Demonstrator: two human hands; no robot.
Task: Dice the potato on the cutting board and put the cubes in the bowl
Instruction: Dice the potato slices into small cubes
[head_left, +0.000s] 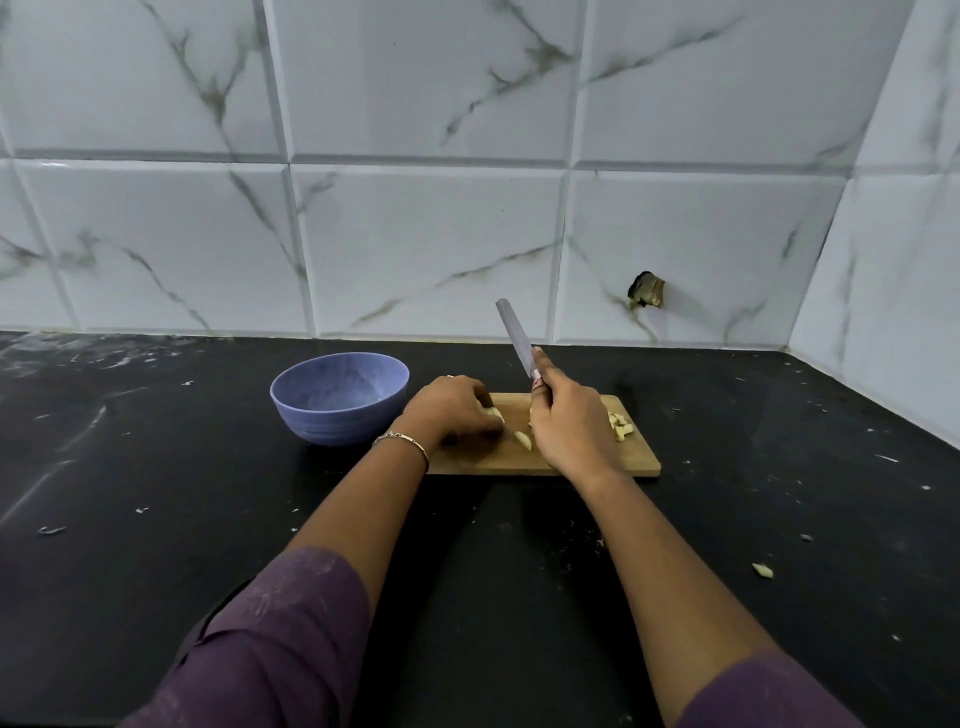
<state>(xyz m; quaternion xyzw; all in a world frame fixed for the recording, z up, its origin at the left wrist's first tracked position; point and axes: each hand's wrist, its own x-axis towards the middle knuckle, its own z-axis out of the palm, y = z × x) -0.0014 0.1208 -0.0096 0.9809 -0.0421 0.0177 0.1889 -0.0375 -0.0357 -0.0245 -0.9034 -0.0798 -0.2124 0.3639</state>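
Observation:
A wooden cutting board (631, 460) lies on the black counter, just right of a blue bowl (337, 397) that looks empty. My left hand (449, 408) rests on the board's left end, its curled fingers holding pale potato pieces (496, 414). One loose potato strip (523, 439) lies between my hands. My right hand (569, 428) grips the handle of a knife (514, 335) whose blade points up and away, lifted off the board. A small heap of cut potato cubes (621, 425) sits at the board's right end, partly hidden by my right hand.
The black counter (156, 493) carries small white scraps and one potato bit (762, 570) at the right. Marble-look wall tiles stand close behind the board, with a dark hole (647, 291) in one. A side wall closes the right corner.

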